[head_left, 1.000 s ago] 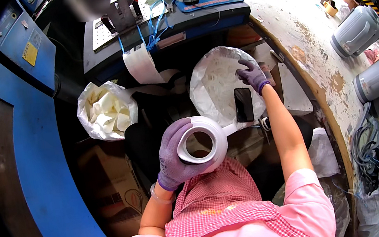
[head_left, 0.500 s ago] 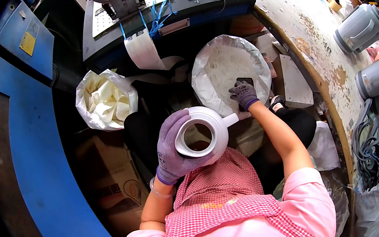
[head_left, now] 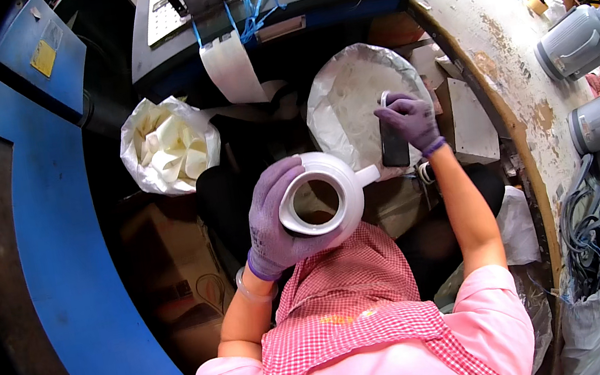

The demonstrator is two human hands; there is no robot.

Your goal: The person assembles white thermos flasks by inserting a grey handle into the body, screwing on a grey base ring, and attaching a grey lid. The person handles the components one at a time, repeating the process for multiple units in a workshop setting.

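Observation:
My left hand (head_left: 272, 218), in a purple-grey work glove, is wrapped round the left side of a white jug (head_left: 354, 218). The jug's open mouth faces up, its handle points right, and it rests close against my lap. My right hand (head_left: 412, 122), gloved alike, is above the right part of a white-lined bag (head_left: 322, 96). Its thumb and fingers pinch a small white ring (head_left: 385, 98). Just below those fingers, a black phone-like slab (head_left: 395, 146) lies over the near right part of the bag. Pale, translucent pieces, too small to make out, cover the bag's inside.
A second bag (head_left: 135, 168) with cream-coloured sheet pieces stands left. Ahead is a dark bench (head_left: 335, 2) with a hanging white strip (head_left: 231, 70). The worn table (head_left: 481, 31) at right bears grey jugs (head_left: 577, 45). A blue panel (head_left: 71, 281) runs along my left.
My right hand has lifted up and right out of the bag, uncovering the black slab and bringing up a small white ring. My left hand still holds the jug in nearly the same place.

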